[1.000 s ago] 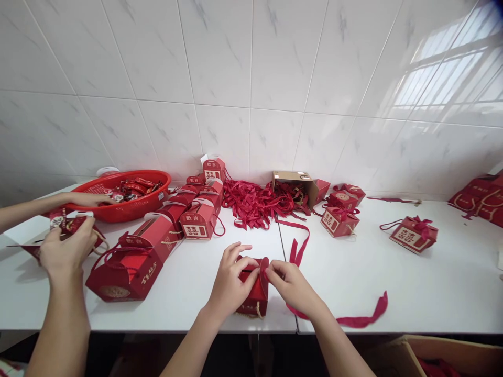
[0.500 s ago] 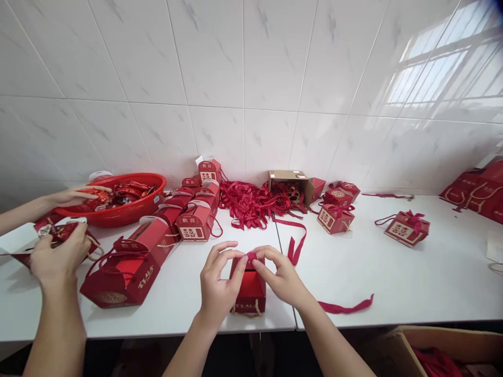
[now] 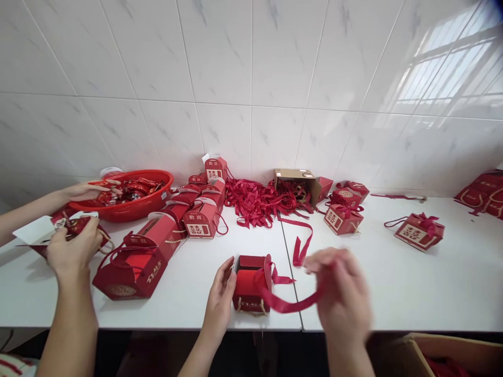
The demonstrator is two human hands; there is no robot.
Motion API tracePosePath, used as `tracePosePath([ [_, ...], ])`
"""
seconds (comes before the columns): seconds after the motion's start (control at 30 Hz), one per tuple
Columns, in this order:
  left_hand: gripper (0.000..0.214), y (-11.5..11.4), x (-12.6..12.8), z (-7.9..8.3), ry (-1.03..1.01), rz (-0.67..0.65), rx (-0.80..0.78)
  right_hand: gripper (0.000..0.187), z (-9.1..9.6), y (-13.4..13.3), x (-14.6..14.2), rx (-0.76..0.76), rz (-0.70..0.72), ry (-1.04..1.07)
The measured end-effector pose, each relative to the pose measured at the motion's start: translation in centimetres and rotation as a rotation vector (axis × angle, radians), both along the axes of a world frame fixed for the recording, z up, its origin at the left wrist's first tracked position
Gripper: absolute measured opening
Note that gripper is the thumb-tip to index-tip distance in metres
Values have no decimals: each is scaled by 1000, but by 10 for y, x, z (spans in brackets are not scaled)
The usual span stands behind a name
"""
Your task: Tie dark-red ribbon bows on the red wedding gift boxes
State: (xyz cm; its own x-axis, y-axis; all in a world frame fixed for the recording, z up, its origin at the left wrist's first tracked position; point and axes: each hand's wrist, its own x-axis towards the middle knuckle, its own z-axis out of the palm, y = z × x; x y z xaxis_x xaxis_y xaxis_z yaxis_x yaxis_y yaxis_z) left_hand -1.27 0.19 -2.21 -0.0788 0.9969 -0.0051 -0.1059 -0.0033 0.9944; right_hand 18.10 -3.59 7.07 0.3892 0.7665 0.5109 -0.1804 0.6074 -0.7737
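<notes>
Red gift box (image 3: pixel 251 285) upright at the table (image 3: pixel 188 293) front edge (red ribbon (image 3: pixel 288 305) trailing from its top).

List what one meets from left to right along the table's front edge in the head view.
Co-worker's hand → large red box → left hand → small red box → ribbon → right hand

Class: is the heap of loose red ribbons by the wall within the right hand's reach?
Probably yes: open white table lies between the right hand and the ribbon heap, though it holds a red ribbon strand.
</notes>
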Motion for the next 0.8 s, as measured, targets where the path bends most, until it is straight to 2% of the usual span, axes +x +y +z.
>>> tracePosePath([
  [0.1,52,-3,8,6,-226,7,-79,23,-32,42,-29,-317,306,-179],
  [0.2,50,-5,11,10,-326,33,-110,24,-51,62,-48,-481,412,-503],
  [0.4,45,-5,10,7,-367,22,-83,24,-51,62,-56,-477,398,-716],
  [0.57,46,-6,9,2,-376,22,-95,24,-49,63,-58,-490,386,-809],
  [0.7,47,-9,7,0,-269,-2,-72,24,-47,63,-57,-479,401,-850],
  [0.8,41,-10,4,2,-141,27,-54,25,-45,61,-55,-458,412,-887],
])
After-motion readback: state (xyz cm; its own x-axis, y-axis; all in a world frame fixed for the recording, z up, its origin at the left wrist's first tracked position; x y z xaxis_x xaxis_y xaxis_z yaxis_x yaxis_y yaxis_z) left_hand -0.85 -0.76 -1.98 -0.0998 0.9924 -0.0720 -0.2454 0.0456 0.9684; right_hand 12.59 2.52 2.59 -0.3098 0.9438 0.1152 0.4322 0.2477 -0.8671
